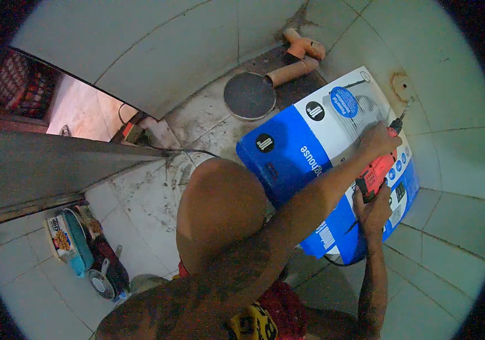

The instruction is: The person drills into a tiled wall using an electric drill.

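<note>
A red power drill (377, 174) is held in both my hands above a blue and white cardboard box (279, 150). My left hand (377, 140) wraps round its front part, just behind the black chuck (394, 126). At the rear, my right hand (374, 212) grips the handle, its fingers partly hidden. The long bit (407, 106) points up at the tiled wall, close to a rusty-rimmed hole (403, 86); whether the tip touches the tiles I cannot tell. My left forearm crosses over the box, and my bent knee (220, 198) is beside it.
Orange-brown pipes (293, 72) and a round dark cover (249, 96) are on the stained floor by the wall. A black cable (197, 152) runs from the doorway. Food tubs (72, 238) and a small pan (102, 283) lie at left, near a door (38, 164).
</note>
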Motion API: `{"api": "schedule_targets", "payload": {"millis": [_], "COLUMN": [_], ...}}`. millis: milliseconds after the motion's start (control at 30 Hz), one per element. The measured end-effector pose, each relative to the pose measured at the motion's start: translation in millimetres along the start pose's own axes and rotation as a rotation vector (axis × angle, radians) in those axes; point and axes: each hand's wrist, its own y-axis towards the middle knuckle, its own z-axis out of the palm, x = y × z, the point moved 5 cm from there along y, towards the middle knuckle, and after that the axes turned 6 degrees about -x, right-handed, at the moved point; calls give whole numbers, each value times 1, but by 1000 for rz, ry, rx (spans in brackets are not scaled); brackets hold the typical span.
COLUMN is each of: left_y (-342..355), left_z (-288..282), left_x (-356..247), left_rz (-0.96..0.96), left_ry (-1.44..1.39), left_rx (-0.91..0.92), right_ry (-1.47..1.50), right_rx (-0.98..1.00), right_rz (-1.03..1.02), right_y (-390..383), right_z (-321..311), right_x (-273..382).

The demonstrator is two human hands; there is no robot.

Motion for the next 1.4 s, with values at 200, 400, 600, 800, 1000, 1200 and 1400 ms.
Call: {"api": "schedule_targets", "payload": {"millis": [200,400,600,800,1000,1200,1400], "left_y": [3,-2,0,1,0,9,11], "left_z": [10,8,6,7,17,19,23], "left_x": [-6,-11,-8,-8,-10,0,2], "left_rz": [29,48,53,69,17,82,114], "left_ry": [17,-55,-44,-60,-49,45,33], "left_rx": [-4,-17,-76,-49,-69,-7,-39], "right_ry": [-48,-125,-109,-98,-106,-83,-113], "right_rx": [-31,-4,-54,-52,-53,-42,-4], "right_rz": [-20,11,-52,-50,-28,5,47], "right_y": [2,3,1,2,2,2,4], "right_z": [-8,-9,-5,-5,-8,-5,-9], "right_x": [-5,-4,-5,-5,-13,-4,-2]}}
